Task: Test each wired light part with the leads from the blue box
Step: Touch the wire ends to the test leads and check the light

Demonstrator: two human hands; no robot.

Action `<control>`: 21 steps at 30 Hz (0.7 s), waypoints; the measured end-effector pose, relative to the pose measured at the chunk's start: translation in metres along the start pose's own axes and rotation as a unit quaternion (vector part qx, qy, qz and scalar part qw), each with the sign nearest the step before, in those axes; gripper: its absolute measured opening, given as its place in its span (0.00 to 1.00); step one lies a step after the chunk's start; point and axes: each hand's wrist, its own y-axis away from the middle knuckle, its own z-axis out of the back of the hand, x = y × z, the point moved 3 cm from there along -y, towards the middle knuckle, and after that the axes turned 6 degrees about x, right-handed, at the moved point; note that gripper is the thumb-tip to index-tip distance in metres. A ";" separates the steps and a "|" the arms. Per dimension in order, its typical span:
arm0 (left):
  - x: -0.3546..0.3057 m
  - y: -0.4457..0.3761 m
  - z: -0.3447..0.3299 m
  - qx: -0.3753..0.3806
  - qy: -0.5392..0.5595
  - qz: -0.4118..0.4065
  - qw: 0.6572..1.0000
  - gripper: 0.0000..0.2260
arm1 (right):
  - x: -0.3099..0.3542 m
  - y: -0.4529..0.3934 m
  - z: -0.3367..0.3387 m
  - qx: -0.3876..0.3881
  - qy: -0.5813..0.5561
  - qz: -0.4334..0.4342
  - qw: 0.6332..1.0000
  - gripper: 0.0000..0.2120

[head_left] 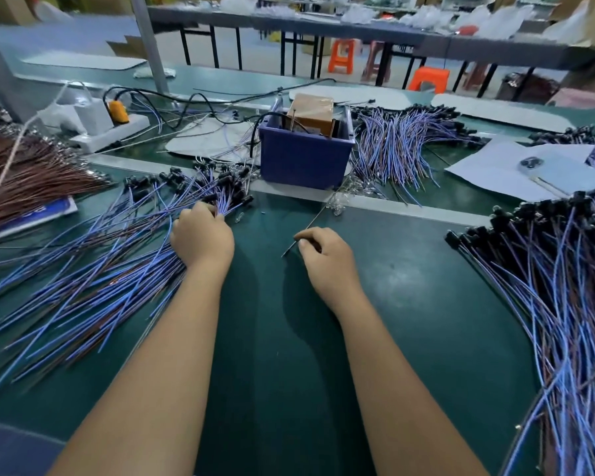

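right hand [327,255] pinching thin lead [310,228], left hand [201,237] gripping blue wired parts [117,269], blue box [304,156] behind

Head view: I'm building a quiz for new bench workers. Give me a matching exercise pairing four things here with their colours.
Things:
1. box
2. plug on the power strip
3. stools
4. table mat

Colours:
A. orange
B. dark green
C. blue
D. yellow

Pairs: 1-C, 2-D, 3-A, 4-B
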 end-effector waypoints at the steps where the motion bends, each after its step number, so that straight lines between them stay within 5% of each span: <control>1: 0.001 0.000 0.000 -0.008 0.018 -0.001 1.000 0.10 | 0.000 0.000 0.000 -0.001 -0.005 -0.002 1.000 0.09; 9: 0.001 0.012 0.008 -0.104 0.145 -0.040 0.983 0.06 | 0.000 0.003 0.003 -0.005 -0.057 -0.011 0.998 0.09; 14: -0.012 0.028 0.013 -0.156 0.166 -0.234 0.945 0.05 | -0.003 0.002 0.003 -0.012 -0.110 -0.014 0.994 0.09; 18: -0.028 0.039 0.006 -0.076 0.252 -0.329 0.907 0.04 | -0.005 -0.001 0.004 -0.023 -0.155 -0.013 0.988 0.11; 21: -0.041 0.050 -0.005 0.051 0.316 -0.364 0.875 0.04 | -0.005 -0.002 0.004 -0.030 -0.202 0.001 0.979 0.13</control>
